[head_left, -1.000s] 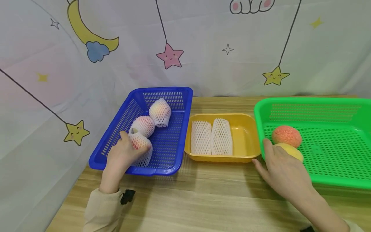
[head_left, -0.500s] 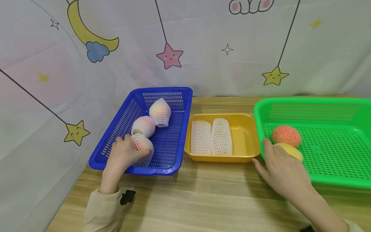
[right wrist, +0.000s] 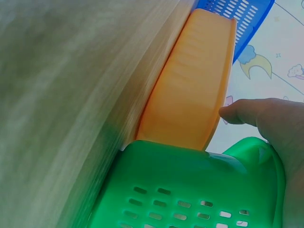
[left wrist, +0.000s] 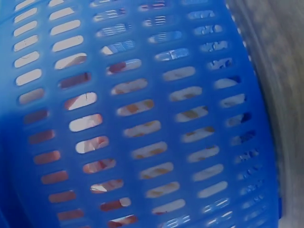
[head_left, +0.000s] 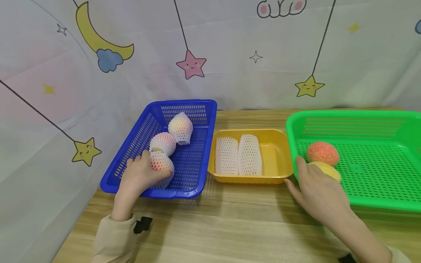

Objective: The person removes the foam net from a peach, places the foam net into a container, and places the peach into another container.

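In the head view my left hand [head_left: 139, 173] reaches into the blue basket [head_left: 210, 146] and holds a pink-red fruit in a white foam net [head_left: 162, 164], thumb across its front and fingers at its far left side. Two more net-wrapped fruits, one pink [head_left: 163, 142] and one pale [head_left: 181, 128], lie behind it. My right hand [head_left: 322, 193] rests over the near left corner of the green basket [head_left: 388, 205], thumb stretched outside it. Beside those fingers lie a yellow fruit [head_left: 327, 171] and a coral-coloured rough fruit [head_left: 323, 153].
Between the baskets stands a yellow-orange tray [head_left: 271, 157] with two white foam net sleeves, one left [head_left: 227, 155] and one right [head_left: 250, 155]. All stand on a wooden table [head_left: 230, 223]. A white cloth printed with stars [head_left: 230, 44] hangs behind. The blue basket's slotted wall [left wrist: 156, 114] fills the left wrist view.
The held fruit and the pink one behind it have shifted slightly right, and the left fingers have crept along. The right hand keeps its place at the green basket. The head view has moved a little.
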Available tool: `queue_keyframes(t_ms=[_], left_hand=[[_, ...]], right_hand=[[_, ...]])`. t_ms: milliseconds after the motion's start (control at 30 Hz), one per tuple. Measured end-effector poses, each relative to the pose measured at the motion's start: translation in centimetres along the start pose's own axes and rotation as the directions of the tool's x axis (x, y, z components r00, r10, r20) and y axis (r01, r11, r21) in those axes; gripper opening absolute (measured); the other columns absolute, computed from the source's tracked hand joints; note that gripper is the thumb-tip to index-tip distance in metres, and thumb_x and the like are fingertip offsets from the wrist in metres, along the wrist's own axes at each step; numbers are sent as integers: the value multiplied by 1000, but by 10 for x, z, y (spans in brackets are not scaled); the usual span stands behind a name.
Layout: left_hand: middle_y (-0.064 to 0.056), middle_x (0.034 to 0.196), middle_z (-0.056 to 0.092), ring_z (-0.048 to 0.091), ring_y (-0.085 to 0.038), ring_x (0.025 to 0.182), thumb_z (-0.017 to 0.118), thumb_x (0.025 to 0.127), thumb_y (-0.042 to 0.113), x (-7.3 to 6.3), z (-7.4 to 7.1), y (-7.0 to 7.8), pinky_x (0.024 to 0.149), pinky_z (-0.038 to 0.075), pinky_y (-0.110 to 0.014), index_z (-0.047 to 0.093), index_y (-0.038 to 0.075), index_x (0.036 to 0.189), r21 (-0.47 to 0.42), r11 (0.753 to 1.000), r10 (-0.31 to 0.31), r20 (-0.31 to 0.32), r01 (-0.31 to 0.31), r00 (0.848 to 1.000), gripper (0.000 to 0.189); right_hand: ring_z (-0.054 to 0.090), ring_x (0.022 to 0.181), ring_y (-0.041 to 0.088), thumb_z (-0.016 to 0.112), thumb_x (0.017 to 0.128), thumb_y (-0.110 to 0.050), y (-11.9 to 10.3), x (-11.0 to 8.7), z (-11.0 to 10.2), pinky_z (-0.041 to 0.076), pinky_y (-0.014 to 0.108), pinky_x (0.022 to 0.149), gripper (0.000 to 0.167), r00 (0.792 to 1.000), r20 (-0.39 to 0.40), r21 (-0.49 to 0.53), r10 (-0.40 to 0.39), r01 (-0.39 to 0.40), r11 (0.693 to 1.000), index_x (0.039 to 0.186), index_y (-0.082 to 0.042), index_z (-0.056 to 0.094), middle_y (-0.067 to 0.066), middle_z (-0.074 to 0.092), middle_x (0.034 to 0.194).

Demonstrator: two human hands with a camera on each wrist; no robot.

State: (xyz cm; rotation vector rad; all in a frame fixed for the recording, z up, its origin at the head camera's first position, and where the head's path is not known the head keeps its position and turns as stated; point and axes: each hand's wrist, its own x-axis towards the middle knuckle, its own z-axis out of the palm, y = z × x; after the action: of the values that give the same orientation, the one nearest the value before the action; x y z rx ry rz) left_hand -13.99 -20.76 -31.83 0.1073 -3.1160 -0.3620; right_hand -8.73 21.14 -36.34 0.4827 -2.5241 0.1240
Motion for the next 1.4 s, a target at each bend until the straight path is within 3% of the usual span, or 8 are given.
queue_keyframes(t_ms=[167, 300, 400, 667, 867, 1133, 1400], left_hand=[[-33, 106, 57, 57, -46, 96, 72, 73, 50, -1, -4, 1, 81, 45, -59, 41, -15, 126, -40, 999, 30, 14, -30, 999, 89], [-30, 106, 56, 58, -41, 91, 72, 73, 51, -4, -6, 4, 72, 48, -56, 39, -13, 127, -69, 997, 19, 17, -17, 1000, 90], [-29, 104, 55, 59, -41, 88, 72, 73, 52, -7, -6, 7, 68, 49, -54, 39, -11, 125, -75, 997, 19, -9, -19, 1000, 88], [-27, 109, 54, 60, -42, 89, 74, 72, 51, -11, -6, 24, 68, 51, -53, 36, -8, 132, -115, 993, 31, -50, -37, 998, 92], [-24, 107, 53, 60, -37, 86, 75, 72, 47, -14, -6, 34, 64, 51, -48, 37, -5, 129, -158, 985, 60, -74, -71, 995, 86], [-18, 109, 54, 61, -33, 85, 77, 72, 44, -16, -3, 38, 63, 52, -42, 40, 0, 125, -199, 975, 83, -112, -104, 990, 78], [-16, 109, 55, 61, -32, 88, 78, 73, 42, -16, -4, 42, 65, 53, -43, 41, 3, 128, -223, 960, 138, -153, -170, 979, 77]], right_hand=[[31, 50, 14, 31, 95, -46, 0, 1, 1, 15, 18, 37, 56, 999, -46, -24, -29, 28, 999, 109, 7, 45, 1, 36, 58], [31, 50, 13, 27, 96, -47, 0, 1, 1, 15, 18, 37, 58, 998, -48, -24, -29, 28, 999, 109, 7, 45, 1, 36, 58], [30, 50, 13, 28, 96, -47, 0, 0, 1, 15, 18, 37, 58, 999, -36, -23, -25, 24, 999, 109, 7, 45, 1, 35, 58], [28, 50, 12, 46, 91, -41, 0, 0, 0, 15, 18, 37, 49, 1000, -13, -20, -16, 16, 1000, 107, 5, 44, 0, 34, 58], [30, 50, 12, 41, 92, -42, 0, 0, 1, 16, 17, 37, 51, 1000, -21, -18, -21, 21, 1000, 108, 6, 44, 0, 35, 58], [28, 50, 11, 46, 91, -41, 0, 0, 0, 15, 17, 37, 48, 1000, -5, -21, -16, 16, 1000, 106, 5, 43, -1, 33, 58], [30, 50, 12, 42, 92, -42, -1, 0, 0, 16, 17, 37, 50, 1000, -14, -22, -21, 21, 1000, 108, 5, 44, 0, 35, 58]])
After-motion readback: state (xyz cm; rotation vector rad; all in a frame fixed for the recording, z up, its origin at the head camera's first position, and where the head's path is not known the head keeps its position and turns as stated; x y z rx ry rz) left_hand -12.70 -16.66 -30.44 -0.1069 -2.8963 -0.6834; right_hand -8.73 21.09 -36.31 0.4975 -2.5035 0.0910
